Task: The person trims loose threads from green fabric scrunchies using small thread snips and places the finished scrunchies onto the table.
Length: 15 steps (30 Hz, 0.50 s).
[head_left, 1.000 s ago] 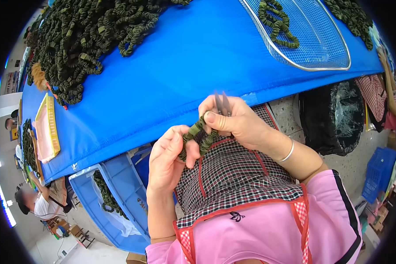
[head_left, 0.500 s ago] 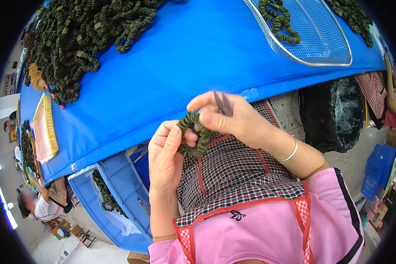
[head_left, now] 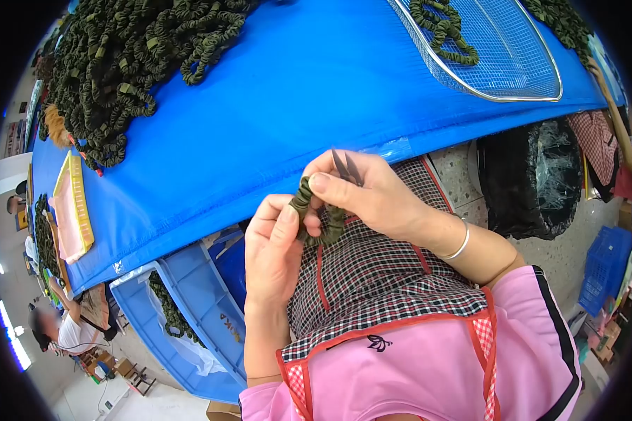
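Between my two hands is a dark green ruched fabric ring (head_left: pixel 332 228), above the checked apron. My left hand (head_left: pixel 272 235) pinches its left side between thumb and fingers. My right hand (head_left: pixel 361 191) grips the ring's top with thumb and index finger and also keeps small dark snips (head_left: pixel 347 168) in the palm, their two pointed blades sticking up past the fingers. A large heap of similar green rings (head_left: pixel 119 63) lies at the upper left of the blue table (head_left: pixel 281 98).
A wire basket (head_left: pixel 495 88) with a few green rings stands at the upper right. A yellow-rimmed tray (head_left: pixel 84 210) lies at the left. Below the table edge are a blue crate (head_left: pixel 203 309) and a black bag-lined bin (head_left: pixel 530 186). Other people are at far left and right.
The ring has been turned and bunched between my hands; its round opening now shows less. My right thumb has moved to its top edge. The snips remain in my right hand.
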Available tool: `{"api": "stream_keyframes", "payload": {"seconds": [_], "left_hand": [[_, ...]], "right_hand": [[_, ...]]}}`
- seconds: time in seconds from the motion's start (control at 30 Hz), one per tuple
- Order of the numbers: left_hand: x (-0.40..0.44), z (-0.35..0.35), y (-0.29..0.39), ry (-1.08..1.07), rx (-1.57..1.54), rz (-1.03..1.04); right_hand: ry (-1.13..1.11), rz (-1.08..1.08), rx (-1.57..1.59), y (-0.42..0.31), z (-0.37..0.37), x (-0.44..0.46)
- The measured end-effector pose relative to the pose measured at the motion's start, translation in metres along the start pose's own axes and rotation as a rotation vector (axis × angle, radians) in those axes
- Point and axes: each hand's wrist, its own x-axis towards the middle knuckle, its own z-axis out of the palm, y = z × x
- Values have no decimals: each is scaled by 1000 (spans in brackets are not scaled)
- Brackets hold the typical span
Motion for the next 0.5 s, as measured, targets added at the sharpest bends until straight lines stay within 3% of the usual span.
{"api": "stream_keyframes", "payload": {"seconds": [0.2, 0.33, 0.5], "left_hand": [[-5, -4, -7, 34, 219, 345], [-6, -1, -7, 62, 343, 433], [-8, 5, 1, 78, 434, 305]], "right_hand": [[-1, -100, -190, 1, -6, 0], [26, -130, -201, 4, -7, 1], [-26, -149, -278, -3, -1, -5]]}}
